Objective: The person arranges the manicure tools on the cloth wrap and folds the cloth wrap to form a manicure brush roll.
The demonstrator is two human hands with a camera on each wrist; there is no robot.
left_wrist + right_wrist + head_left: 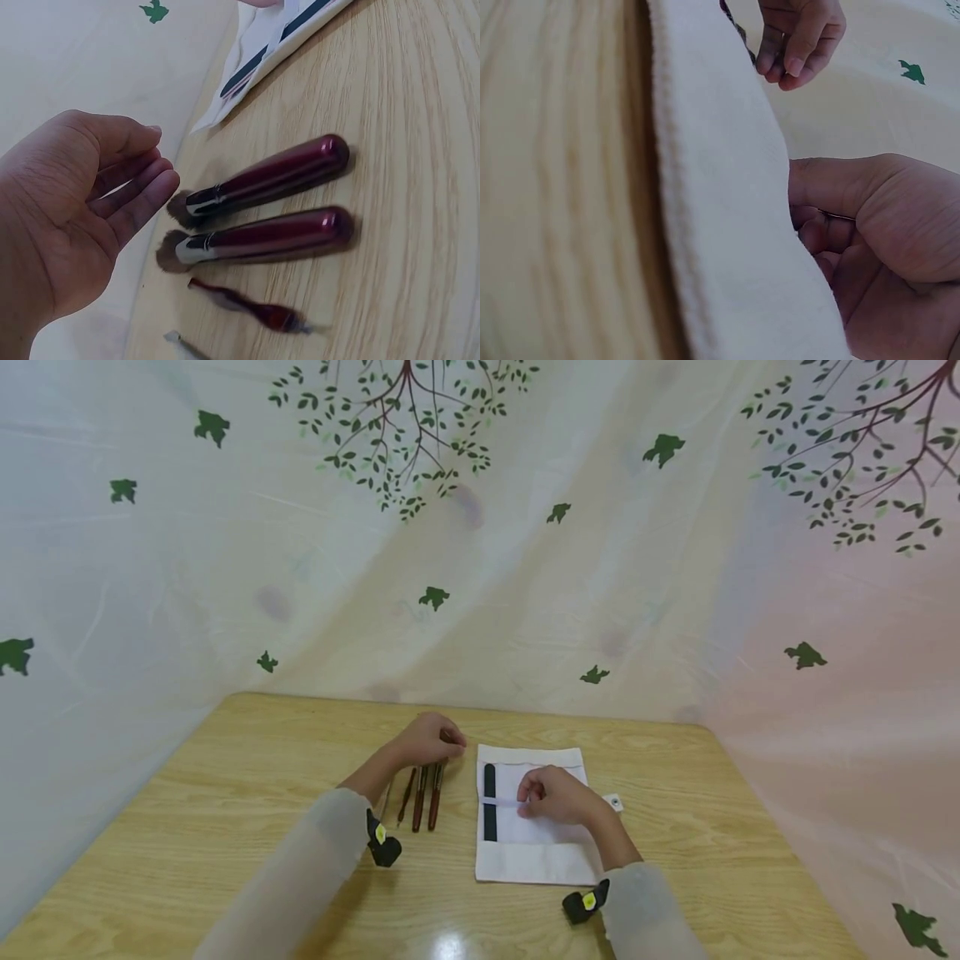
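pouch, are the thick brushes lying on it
No, the thick brushes lie on the table, left of the pouch in the head view.

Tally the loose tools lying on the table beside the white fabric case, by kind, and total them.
Makeup brushes with thick dark red handles: 2
Small dark red tool with a curvy handle and thin tip: 1
Slim greyish tool, only partly in view: 1
Total: 4

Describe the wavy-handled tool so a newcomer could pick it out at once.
On the wooden table, left of the open white case, lie two thick brushes. Beside them, farther from the case, is the slim dark red tool, its wavy handle unlike the brushes' straight ones.
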